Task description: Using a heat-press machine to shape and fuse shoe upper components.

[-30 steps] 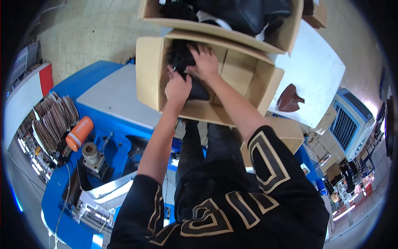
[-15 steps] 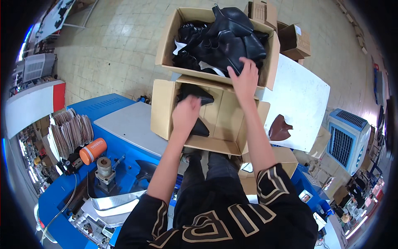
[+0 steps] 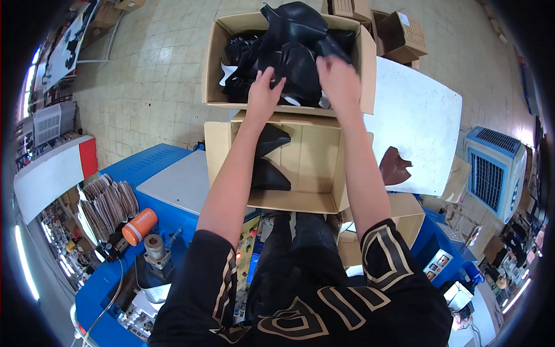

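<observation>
Black molded leather pieces (image 3: 298,26) are heaped in the far cardboard box (image 3: 213,69), the top ones rising above its rim. My left hand (image 3: 265,97) hovers over the heap's near side, thumb and fingers apart, with nothing between them. At the heap's right side my right hand (image 3: 342,84) has its fingers curled on a black leather piece (image 3: 334,48); motion blurs them slightly. Below my arms stands a nearer cardboard box (image 3: 312,156). Two black leather pieces, an upper one (image 3: 273,140) and a lower one (image 3: 269,175), lie along its left wall.
A white board (image 3: 428,121) on the right bears a brown leather piece (image 3: 395,166). Blue machinery with a grey top (image 3: 176,180) stands at the left, beside an orange bottle (image 3: 140,226). An air cooler (image 3: 491,168) is at far right, and open cartons (image 3: 402,37) stand behind.
My left hand has left the nearer box's left side and moved up over the far box. My right hand stays at the heap, its fingers now curled. The whole view has shifted slightly.
</observation>
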`<action>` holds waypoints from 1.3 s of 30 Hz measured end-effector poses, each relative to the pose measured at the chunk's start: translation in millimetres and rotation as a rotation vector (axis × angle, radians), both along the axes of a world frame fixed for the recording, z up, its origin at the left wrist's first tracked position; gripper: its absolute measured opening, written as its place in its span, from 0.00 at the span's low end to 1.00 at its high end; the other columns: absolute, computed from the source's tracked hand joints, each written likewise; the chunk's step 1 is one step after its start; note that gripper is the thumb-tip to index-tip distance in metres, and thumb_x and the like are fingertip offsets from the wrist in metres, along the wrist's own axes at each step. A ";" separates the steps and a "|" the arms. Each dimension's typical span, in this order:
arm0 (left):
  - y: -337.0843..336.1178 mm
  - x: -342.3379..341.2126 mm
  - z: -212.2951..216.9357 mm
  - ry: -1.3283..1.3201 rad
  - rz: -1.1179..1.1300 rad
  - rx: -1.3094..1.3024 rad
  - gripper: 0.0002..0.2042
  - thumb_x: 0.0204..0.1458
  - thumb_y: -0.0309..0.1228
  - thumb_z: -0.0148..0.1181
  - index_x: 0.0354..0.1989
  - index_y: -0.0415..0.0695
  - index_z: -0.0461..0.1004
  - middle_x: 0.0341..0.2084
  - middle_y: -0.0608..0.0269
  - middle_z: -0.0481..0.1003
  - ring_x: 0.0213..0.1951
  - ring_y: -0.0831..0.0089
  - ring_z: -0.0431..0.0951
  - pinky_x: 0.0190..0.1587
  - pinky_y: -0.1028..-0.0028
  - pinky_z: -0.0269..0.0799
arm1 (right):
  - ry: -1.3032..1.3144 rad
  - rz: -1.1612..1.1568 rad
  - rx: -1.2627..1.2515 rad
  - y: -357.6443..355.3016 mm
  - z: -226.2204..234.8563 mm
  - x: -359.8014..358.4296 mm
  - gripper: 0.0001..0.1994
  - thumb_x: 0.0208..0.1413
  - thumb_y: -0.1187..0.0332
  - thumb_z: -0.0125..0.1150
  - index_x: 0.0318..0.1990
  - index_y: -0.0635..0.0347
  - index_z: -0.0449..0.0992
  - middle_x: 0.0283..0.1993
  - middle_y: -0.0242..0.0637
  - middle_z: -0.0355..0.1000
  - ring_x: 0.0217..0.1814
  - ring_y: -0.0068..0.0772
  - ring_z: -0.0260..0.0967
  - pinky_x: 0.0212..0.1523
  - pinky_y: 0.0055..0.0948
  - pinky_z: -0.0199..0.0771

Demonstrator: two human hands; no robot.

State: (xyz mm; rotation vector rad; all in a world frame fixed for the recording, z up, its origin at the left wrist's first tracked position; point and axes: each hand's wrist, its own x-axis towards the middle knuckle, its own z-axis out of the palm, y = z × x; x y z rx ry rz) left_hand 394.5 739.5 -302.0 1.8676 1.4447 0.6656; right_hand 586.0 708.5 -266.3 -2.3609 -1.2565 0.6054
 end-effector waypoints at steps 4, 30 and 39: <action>-23.4 -10.7 21.1 -0.076 -0.177 0.200 0.08 0.55 0.25 0.64 0.39 0.38 0.74 0.29 0.47 0.77 0.35 0.45 0.78 0.63 0.56 0.69 | -0.361 -0.110 0.406 84.2 -8.6 18.8 0.31 0.53 0.38 0.62 0.55 0.51 0.76 0.53 0.43 0.76 0.60 0.50 0.69 0.61 0.47 0.65; 16.4 -50.1 51.0 -0.292 0.229 0.019 0.17 0.63 0.41 0.61 0.45 0.37 0.73 0.29 0.57 0.76 0.33 0.71 0.70 0.41 0.71 0.69 | 0.579 -0.291 0.607 18.2 -10.1 -45.0 0.19 0.59 0.60 0.67 0.50 0.63 0.73 0.40 0.40 0.78 0.41 0.29 0.75 0.47 0.27 0.73; 19.3 -51.7 34.0 -0.229 0.319 -0.052 0.20 0.56 0.37 0.69 0.47 0.33 0.73 0.28 0.59 0.77 0.32 0.72 0.77 0.39 0.70 0.74 | 0.575 -0.062 0.447 19.4 -33.3 -67.5 0.17 0.64 0.57 0.59 0.51 0.60 0.74 0.39 0.54 0.78 0.43 0.55 0.77 0.46 0.39 0.75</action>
